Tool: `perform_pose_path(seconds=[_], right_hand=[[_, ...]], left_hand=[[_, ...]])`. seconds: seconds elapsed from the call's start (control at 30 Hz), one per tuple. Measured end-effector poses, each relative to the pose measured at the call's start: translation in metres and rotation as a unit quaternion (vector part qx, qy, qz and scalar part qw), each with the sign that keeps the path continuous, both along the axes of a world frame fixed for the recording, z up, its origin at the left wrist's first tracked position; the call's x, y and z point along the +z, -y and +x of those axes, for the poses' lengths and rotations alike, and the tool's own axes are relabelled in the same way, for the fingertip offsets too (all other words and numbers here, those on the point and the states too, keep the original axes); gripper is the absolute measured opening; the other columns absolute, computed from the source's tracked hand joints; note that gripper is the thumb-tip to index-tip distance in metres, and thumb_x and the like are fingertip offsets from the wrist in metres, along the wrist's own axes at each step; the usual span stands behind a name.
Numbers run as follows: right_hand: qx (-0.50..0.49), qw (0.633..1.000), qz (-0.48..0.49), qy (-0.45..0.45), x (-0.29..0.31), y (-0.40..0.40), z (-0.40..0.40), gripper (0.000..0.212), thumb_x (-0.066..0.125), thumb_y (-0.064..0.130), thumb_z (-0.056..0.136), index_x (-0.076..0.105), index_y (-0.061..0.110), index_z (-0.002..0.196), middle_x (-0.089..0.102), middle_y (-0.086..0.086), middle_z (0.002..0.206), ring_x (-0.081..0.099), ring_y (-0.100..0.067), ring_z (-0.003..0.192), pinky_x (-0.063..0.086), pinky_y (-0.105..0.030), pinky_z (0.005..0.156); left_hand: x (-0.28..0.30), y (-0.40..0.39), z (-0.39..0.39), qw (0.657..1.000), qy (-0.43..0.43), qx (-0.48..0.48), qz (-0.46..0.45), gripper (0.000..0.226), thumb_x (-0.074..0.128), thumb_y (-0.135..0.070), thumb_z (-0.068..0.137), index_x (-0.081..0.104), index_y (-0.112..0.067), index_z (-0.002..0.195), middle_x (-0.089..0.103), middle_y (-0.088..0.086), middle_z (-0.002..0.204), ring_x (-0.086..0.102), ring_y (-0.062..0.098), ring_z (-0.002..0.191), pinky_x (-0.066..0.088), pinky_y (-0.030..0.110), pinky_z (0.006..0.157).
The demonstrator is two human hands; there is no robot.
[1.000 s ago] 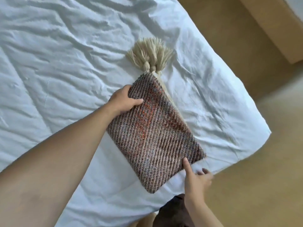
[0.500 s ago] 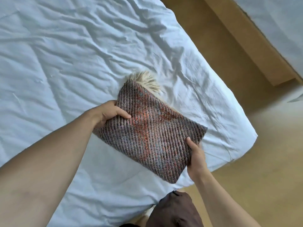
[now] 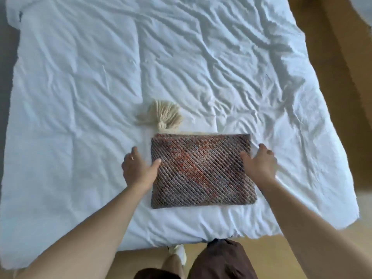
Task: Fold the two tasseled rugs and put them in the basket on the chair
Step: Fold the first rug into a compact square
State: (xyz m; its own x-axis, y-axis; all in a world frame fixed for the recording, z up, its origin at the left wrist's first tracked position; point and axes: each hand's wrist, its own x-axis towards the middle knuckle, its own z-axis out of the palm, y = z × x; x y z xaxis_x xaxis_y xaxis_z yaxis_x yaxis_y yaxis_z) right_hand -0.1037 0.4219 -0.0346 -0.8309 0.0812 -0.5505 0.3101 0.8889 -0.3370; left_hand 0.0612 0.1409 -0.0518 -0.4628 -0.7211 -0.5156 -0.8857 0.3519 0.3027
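A folded woven rug point(image 3: 201, 170), brown-grey with orange patches, lies flat near the front edge of the bed. Its cream tassel point(image 3: 163, 114) fans out beyond the far left corner. My left hand point(image 3: 138, 170) rests at the rug's left edge, fingers spread, thumb touching the weave. My right hand point(image 3: 259, 166) lies at the right edge, fingers spread, thumb on the rug. Neither hand grips it. No second rug, basket or chair is in view.
The wrinkled white bed sheet point(image 3: 181, 67) covers most of the view. Wooden floor point(image 3: 342, 97) runs along the right side and the front. My legs in brown shorts point(image 3: 219, 260) stand at the bed's front edge.
The rug was held lifted and turned by both hands; now it lies flat and square to the bed edge, and both hands have let go and rest open at its sides.
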Motion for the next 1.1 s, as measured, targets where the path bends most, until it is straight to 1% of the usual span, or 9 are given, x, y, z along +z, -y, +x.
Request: perform_pose_path(seconds=[0.07,0.17,0.37,0.53,0.67,0.8,0.87,1.0,1.1], right_hand=[[0.122,0.989,0.018,-0.082,-0.003,0.024,0.027,0.067,0.046,0.050,0.101,0.033,0.014,0.157,0.033,-0.016,0.162,0.024,-0.032,0.151,0.016,-0.045,0.124],[0.312,0.942,0.021,-0.120,-0.028,0.061,0.057,0.066,0.031,0.058,0.102,0.026,0.027,0.160,0.013,-0.009,0.170,0.002,-0.032,0.157,0.003,-0.048,0.126],[0.416,0.897,0.101,-0.110,-0.111,0.037,0.013,0.077,0.013,0.078,0.096,-0.002,0.039,0.161,-0.012,-0.002,0.171,-0.017,-0.034,0.155,-0.005,-0.055,0.125],[0.430,0.892,0.109,-0.087,-0.162,0.034,0.012,0.076,0.015,0.073,0.097,-0.008,0.037,0.160,-0.025,-0.004,0.168,-0.025,-0.036,0.152,-0.006,-0.054,0.125],[0.417,0.899,0.087,-0.104,-0.132,0.040,0.006,0.077,0.020,0.073,0.098,0.004,0.035,0.163,-0.010,-0.004,0.171,-0.014,-0.034,0.156,-0.002,-0.054,0.125],[0.343,0.922,0.084,-0.158,-0.093,0.001,0.057,0.076,0.033,0.067,0.100,0.019,0.025,0.163,0.000,-0.009,0.171,-0.006,-0.035,0.157,-0.003,-0.054,0.125],[0.368,0.913,0.089,-0.152,-0.107,-0.017,0.076,0.076,0.032,0.065,0.100,0.021,0.023,0.162,0.002,-0.011,0.171,-0.002,-0.039,0.156,0.001,-0.057,0.125],[0.404,0.899,0.118,-0.119,-0.171,-0.017,0.075,0.078,0.023,0.064,0.099,-0.006,0.024,0.160,-0.019,-0.010,0.168,-0.015,-0.037,0.155,-0.009,-0.053,0.124],[0.401,0.901,0.112,-0.120,-0.172,-0.013,0.073,0.077,0.020,0.065,0.099,-0.009,0.025,0.159,-0.022,-0.010,0.167,-0.019,-0.035,0.154,-0.011,-0.052,0.124]], left_hand=[[-0.006,-0.024,-0.001,0.977,-0.061,-0.170,-0.117,0.083,0.059,-0.056,0.094,0.026,-0.017,0.159,0.028,0.018,0.164,0.026,0.037,0.150,0.027,0.052,0.122],[-0.027,-0.058,-0.020,0.922,-0.090,-0.358,-0.119,0.070,0.037,-0.060,0.100,0.023,-0.029,0.161,0.014,0.006,0.171,0.010,0.033,0.157,0.014,0.056,0.125],[-0.098,-0.046,-0.040,0.921,-0.009,-0.370,-0.121,0.080,0.019,-0.080,0.094,-0.003,-0.042,0.161,-0.013,-0.009,0.169,-0.011,0.020,0.157,-0.005,0.056,0.125],[-0.159,-0.043,-0.032,0.902,-0.012,-0.408,-0.143,0.089,0.022,-0.079,0.094,-0.018,-0.034,0.159,-0.016,0.002,0.170,-0.020,0.022,0.154,-0.005,0.059,0.124],[-0.129,-0.039,-0.040,0.909,-0.032,-0.395,-0.131,0.088,0.029,-0.077,0.094,0.000,-0.031,0.163,-0.004,0.003,0.172,-0.009,0.026,0.157,-0.001,0.059,0.124],[-0.093,-0.075,0.001,0.936,-0.099,-0.293,-0.168,0.085,0.040,-0.070,0.096,0.023,-0.021,0.162,0.013,0.009,0.170,0.006,0.038,0.157,0.005,0.059,0.125],[-0.102,-0.086,0.021,0.932,-0.083,-0.313,-0.163,0.085,0.039,-0.071,0.095,0.020,-0.021,0.162,0.011,0.011,0.170,0.005,0.040,0.156,0.008,0.063,0.123],[-0.153,-0.090,0.021,0.925,0.009,-0.347,-0.154,0.090,0.020,-0.074,0.096,-0.006,-0.018,0.161,-0.004,0.016,0.168,0.001,0.045,0.155,0.008,0.068,0.120],[-0.151,-0.090,0.013,0.924,0.015,-0.353,-0.149,0.091,0.017,-0.075,0.095,-0.005,-0.016,0.161,-0.005,0.017,0.168,0.003,0.045,0.155,0.008,0.068,0.120]])
